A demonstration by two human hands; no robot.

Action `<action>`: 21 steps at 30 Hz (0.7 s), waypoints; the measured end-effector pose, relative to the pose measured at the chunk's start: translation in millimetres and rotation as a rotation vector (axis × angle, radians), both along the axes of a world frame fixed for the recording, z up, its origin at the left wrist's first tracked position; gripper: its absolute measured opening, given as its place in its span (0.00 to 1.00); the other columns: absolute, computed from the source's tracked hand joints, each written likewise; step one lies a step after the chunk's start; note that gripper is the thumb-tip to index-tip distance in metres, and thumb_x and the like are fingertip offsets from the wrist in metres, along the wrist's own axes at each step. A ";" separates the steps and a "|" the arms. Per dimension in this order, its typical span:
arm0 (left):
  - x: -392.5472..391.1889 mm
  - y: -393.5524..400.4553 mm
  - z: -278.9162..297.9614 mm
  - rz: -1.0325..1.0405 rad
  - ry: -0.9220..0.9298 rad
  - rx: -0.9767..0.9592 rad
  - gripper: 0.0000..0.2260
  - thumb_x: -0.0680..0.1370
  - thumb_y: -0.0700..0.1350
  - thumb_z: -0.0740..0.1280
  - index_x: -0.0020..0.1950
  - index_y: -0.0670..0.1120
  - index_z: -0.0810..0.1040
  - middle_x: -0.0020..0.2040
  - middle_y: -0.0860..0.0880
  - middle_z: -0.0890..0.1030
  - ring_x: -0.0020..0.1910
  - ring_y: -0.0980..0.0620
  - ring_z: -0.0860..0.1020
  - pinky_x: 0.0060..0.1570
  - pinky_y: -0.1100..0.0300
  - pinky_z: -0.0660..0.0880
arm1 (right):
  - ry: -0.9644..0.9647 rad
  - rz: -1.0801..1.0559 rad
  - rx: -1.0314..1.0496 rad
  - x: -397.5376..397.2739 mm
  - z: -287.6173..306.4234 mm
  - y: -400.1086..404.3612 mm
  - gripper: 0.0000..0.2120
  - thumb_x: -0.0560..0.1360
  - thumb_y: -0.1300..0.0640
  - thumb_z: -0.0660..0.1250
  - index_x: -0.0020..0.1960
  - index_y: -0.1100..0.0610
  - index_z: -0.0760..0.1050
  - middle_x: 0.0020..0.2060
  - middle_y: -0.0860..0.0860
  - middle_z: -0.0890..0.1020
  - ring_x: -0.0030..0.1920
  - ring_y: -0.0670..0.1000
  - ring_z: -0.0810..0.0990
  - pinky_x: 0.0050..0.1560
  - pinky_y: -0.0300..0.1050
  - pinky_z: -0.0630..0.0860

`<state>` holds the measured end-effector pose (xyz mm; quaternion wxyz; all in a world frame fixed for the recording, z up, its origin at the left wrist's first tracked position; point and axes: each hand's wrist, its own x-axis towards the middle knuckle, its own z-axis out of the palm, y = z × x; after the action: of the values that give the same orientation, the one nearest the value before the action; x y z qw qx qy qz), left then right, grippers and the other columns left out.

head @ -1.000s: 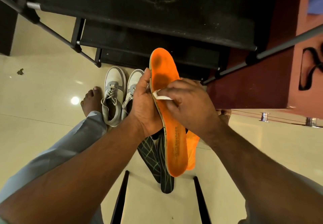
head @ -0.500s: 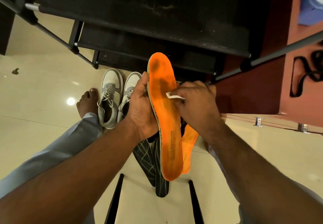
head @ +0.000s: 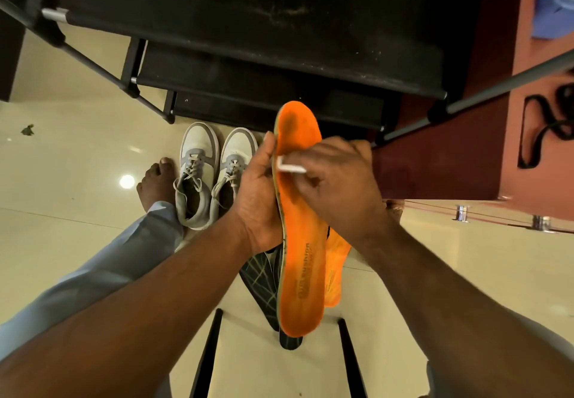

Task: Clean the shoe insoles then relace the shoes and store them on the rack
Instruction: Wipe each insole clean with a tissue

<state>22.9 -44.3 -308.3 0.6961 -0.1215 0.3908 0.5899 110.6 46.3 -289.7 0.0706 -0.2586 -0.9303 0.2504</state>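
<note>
The left hand grips the long orange foam insole by its left edge, fingers curled behind it and thumb along the rim, holding it upright above the floor with the toe end far and the heel end near. The right hand pinches a small white wipe with curled fingers and presses it to the insole's upper face, just below a dark grimy patch at the toe.

The insole looks thin, springy and slightly cupped, with a matte, scuffed face and printed lettering near the heel. Held only along 1 edge, it could bow or twist under hard rubbing, so the wipe may skate off the stain or the insole may slip from the grip. The wipe is small and limp, and probably bunches or tears if dragged against the rough foam.

Behind it hang a second orange insole and 2 dark patterned insoles; I cannot tell which hand carries them, and they might drop. A pair of grey-and-white laced sneakers stands on the glossy cream tiled floor, just near of the black fabric-shelved metal rack.
</note>
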 end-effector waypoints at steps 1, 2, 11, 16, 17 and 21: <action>2.3 0.1 0.6 -0.028 -0.015 0.004 0.33 0.75 0.70 0.51 0.60 0.49 0.83 0.60 0.40 0.82 0.55 0.41 0.83 0.54 0.45 0.79 | 0.004 -0.066 0.033 1.0 -1.1 7.0 0.11 0.72 0.52 0.63 0.50 0.47 0.82 0.43 0.45 0.84 0.48 0.53 0.79 0.50 0.48 0.62; 4.7 0.7 1.2 -0.067 -0.028 0.008 0.32 0.74 0.70 0.52 0.59 0.49 0.84 0.60 0.39 0.82 0.53 0.41 0.83 0.53 0.45 0.79 | 0.009 -0.143 0.065 4.0 -4.2 15.2 0.11 0.71 0.53 0.63 0.49 0.48 0.82 0.42 0.46 0.84 0.47 0.54 0.79 0.49 0.48 0.61; -1.9 1.8 -2.5 -0.156 -0.068 -0.006 0.35 0.77 0.71 0.50 0.68 0.47 0.76 0.61 0.36 0.80 0.53 0.37 0.82 0.54 0.41 0.77 | -0.135 0.058 -0.585 6.5 6.7 29.4 0.10 0.71 0.63 0.70 0.49 0.54 0.84 0.41 0.45 0.83 0.40 0.42 0.81 0.39 0.41 0.79; 6.5 1.4 -1.4 -0.317 -0.089 -0.012 0.36 0.74 0.71 0.53 0.71 0.49 0.73 0.65 0.37 0.78 0.61 0.37 0.78 0.60 0.39 0.73 | 0.140 -0.287 -0.176 10.7 -4.8 35.0 0.09 0.72 0.63 0.70 0.51 0.57 0.83 0.45 0.51 0.83 0.45 0.48 0.81 0.47 0.46 0.79; 4.7 1.2 -0.9 -0.308 -0.091 -0.018 0.35 0.74 0.71 0.53 0.70 0.49 0.74 0.64 0.36 0.78 0.60 0.37 0.79 0.59 0.39 0.74 | 0.128 -0.248 -0.201 10.1 -4.8 33.8 0.09 0.71 0.63 0.70 0.50 0.56 0.83 0.44 0.48 0.82 0.44 0.46 0.80 0.46 0.41 0.78; -5.7 1.9 -0.4 -0.209 -0.079 -0.046 0.33 0.76 0.70 0.51 0.65 0.48 0.77 0.60 0.36 0.80 0.52 0.37 0.82 0.53 0.40 0.77 | -0.056 0.106 -0.608 4.6 0.4 24.5 0.09 0.70 0.63 0.71 0.47 0.52 0.84 0.41 0.39 0.81 0.44 0.39 0.80 0.46 0.35 0.76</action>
<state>17.3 -42.4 -308.6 0.7658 -0.1189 0.3871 0.4995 115.2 70.9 -289.2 -0.0486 -0.2260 -0.8264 0.5134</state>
